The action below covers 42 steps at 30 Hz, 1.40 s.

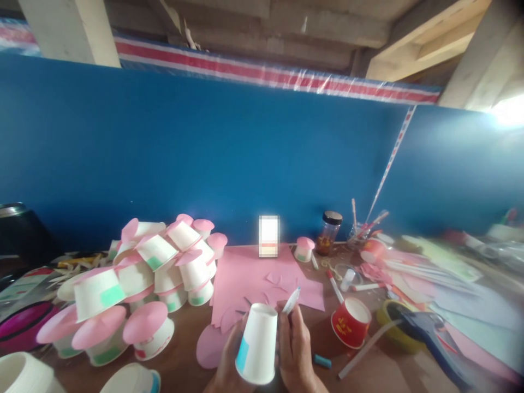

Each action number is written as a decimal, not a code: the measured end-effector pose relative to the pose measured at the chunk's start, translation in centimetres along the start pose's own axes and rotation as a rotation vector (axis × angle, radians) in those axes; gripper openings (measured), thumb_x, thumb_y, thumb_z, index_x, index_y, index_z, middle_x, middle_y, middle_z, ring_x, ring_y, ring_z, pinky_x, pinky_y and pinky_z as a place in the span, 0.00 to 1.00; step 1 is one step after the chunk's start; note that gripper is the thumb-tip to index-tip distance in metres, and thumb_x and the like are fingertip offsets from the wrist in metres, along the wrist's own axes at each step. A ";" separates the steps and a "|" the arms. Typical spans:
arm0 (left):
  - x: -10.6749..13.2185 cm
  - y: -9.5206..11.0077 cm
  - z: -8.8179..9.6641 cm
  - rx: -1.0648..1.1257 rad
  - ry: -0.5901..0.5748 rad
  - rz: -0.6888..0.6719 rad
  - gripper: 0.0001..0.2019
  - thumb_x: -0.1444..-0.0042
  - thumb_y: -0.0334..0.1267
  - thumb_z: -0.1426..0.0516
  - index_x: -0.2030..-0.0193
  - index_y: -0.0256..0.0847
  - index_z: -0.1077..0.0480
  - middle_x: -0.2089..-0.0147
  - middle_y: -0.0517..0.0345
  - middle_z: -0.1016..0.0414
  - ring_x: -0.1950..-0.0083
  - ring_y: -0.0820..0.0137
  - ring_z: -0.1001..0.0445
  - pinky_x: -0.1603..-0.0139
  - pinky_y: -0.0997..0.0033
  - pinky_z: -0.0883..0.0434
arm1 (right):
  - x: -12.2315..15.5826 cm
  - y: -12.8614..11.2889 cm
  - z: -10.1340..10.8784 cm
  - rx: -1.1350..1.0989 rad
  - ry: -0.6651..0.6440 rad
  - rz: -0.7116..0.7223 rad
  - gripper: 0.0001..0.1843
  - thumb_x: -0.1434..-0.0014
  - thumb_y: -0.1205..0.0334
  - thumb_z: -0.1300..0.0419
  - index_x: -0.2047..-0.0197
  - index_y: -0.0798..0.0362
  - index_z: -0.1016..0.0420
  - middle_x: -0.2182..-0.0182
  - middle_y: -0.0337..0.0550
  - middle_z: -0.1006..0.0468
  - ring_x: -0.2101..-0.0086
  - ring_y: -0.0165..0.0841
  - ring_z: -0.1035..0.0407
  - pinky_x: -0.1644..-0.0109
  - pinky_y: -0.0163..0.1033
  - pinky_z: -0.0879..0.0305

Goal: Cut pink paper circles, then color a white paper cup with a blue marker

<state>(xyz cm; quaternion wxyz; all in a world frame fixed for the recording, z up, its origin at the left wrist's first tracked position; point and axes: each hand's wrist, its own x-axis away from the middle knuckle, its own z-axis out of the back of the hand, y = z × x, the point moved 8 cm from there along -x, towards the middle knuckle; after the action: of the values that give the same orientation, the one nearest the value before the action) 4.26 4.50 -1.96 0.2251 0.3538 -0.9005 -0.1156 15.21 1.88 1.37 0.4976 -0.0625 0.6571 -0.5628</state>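
Observation:
Low in the middle, my left hand (231, 349) is wrapped around a white paper cup (262, 341) with a blue patch on its side. The cup's narrow end points up and away from me. On the cup's right, my right hand (297, 344) has its fingers closed on a slim white marker (291, 301) with a bluish end. A small blue cap (322, 361) lies on the table to the right. Just beyond my hands are pink paper sheets (245, 267), cut pink paper discs (209, 345) and partly hidden scissors (246, 301).
Several white cups with pink cone tops (145, 322) are piled at left. A red paper cup (351, 322), a blue-handled glue gun (434, 341) and a tape roll (395, 325) sit at right. Behind stand a dark-lidded jar (329, 232) and a blue wall (245, 147).

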 end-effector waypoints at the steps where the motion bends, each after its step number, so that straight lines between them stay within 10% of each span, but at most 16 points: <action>1: 0.0 0.0 0.0 0.000 0.000 0.000 0.22 0.53 0.48 0.39 0.54 0.36 0.27 0.66 0.44 0.23 0.59 0.52 0.25 0.60 0.58 0.30 | 0.2 0.2 0.1 0.016 0.013 0.022 0.19 0.39 0.50 0.46 0.49 0.52 0.31 0.65 0.48 0.23 0.65 0.39 0.28 0.65 0.40 0.29; 10: 0.0 0.0 -0.1 -0.001 -0.023 -0.017 0.23 0.53 0.51 0.40 0.53 0.38 0.27 0.65 0.44 0.23 0.59 0.51 0.24 0.61 0.59 0.30 | 1.4 1.4 0.2 0.081 0.069 0.115 0.25 0.40 0.54 0.44 0.40 0.48 0.40 0.51 0.52 0.27 0.55 0.43 0.30 0.54 0.48 0.30; 42: 0.1 0.4 0.1 -0.005 -0.060 -0.058 0.20 0.52 0.51 0.41 0.58 0.39 0.25 0.67 0.45 0.23 0.57 0.50 0.25 0.60 0.57 0.29 | -0.8 -1.2 -0.2 -0.018 -0.072 -0.044 0.17 0.38 0.51 0.49 0.56 0.54 0.30 0.72 0.45 0.25 0.72 0.36 0.31 0.68 0.38 0.32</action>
<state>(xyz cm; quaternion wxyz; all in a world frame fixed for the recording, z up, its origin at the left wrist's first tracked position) 3.95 4.73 -1.85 0.1952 0.3756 -0.8959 -0.1351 14.88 2.13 2.79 0.5077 -0.1016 0.6424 -0.5650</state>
